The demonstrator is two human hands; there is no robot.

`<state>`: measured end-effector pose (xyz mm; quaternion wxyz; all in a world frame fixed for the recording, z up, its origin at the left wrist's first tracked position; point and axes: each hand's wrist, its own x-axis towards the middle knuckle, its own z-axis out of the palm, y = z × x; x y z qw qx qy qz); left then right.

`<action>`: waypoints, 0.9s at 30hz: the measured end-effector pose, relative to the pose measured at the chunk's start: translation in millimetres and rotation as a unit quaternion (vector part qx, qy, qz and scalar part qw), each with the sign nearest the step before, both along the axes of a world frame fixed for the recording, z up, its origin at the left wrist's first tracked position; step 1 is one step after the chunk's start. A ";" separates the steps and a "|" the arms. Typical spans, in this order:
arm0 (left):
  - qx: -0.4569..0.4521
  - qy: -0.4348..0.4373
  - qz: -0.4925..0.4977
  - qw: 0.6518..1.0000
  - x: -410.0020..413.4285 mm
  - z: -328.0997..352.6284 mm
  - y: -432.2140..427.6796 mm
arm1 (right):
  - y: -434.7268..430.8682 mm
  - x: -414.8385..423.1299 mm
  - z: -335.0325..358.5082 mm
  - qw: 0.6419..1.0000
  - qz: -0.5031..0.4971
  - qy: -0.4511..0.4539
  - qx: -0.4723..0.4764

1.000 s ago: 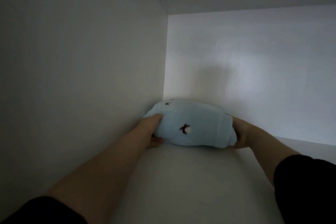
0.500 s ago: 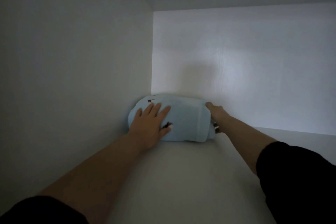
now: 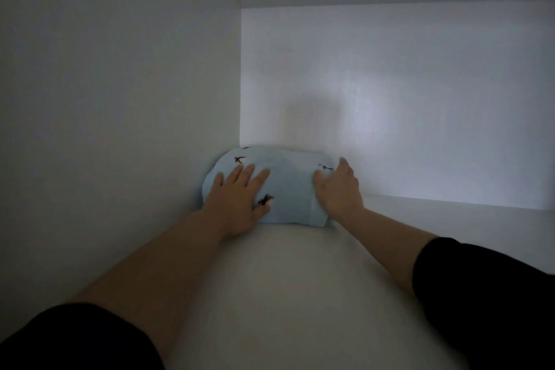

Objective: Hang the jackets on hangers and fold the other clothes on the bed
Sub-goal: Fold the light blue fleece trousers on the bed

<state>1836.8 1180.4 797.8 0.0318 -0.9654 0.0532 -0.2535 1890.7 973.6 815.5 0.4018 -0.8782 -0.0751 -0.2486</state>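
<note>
Head view looks into a dim white cupboard shelf (image 3: 285, 294). One soft, pale blue folded cloth bundle with small dark bird marks (image 3: 288, 186) sits deep in the back left corner, at about 12 o'clock from the person. It touches the left side wall (image 3: 120, 99) and sits right against the back wall (image 3: 390, 99).

Both hands are open and flat, holding nothing. The left hand (image 3: 237, 198) lies on top of the bundle at its 8 o'clock side, fingers spread wide. The right hand (image 3: 339, 189) lies on the bundle's 3 o'clock end, fingers close together.

The step looks like tucking the folded bundle into its spot. To do it well, press down softly and evenly with both palms, so the folds stay flat and do not puff up. Push straight back toward 12 o'clock, not sideways, or the left edge may bunch against the wall. Then lift both hands straight up and slide them out slowly, so they do not drag the cloth forward.

For room: there is none at 9 o'clock or 12 o'clock, because walls stop the bundle there. The shelf is bare at 3 o'clock and at 6 o'clock, so the arms can pull back freely that way. The cupboard top hangs above, so hands should stay low. More folded clothes could fit beside the bundle at 3 o'clock.
</note>
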 end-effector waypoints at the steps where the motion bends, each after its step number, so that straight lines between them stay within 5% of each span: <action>1: 0.009 -0.005 0.000 1.000 0.2 0.2 1.4 | -2.5 -3.9 -2.0 0.994 0.003 -0.078 -0.073; 3: 0.022 -0.006 0.000 1.000 0.8 1.1 3.8 | -3.7 -7.0 -7.3 0.962 0.051 -0.146 -0.225; 6: 0.034 -0.002 0.003 0.999 -1.1 0.5 2.4 | -2.6 -11.2 -13.5 0.941 0.100 -0.059 -0.319; 16: -0.029 0.044 -0.063 0.997 -39.0 33.9 -44.3 | -44.8 -77.1 11.4 0.914 0.027 -0.078 -0.397; 27: 0.047 0.018 -0.300 0.953 -169.8 39.8 -281.3 | -253.8 -288.0 12.7 0.882 -0.229 -0.018 -0.412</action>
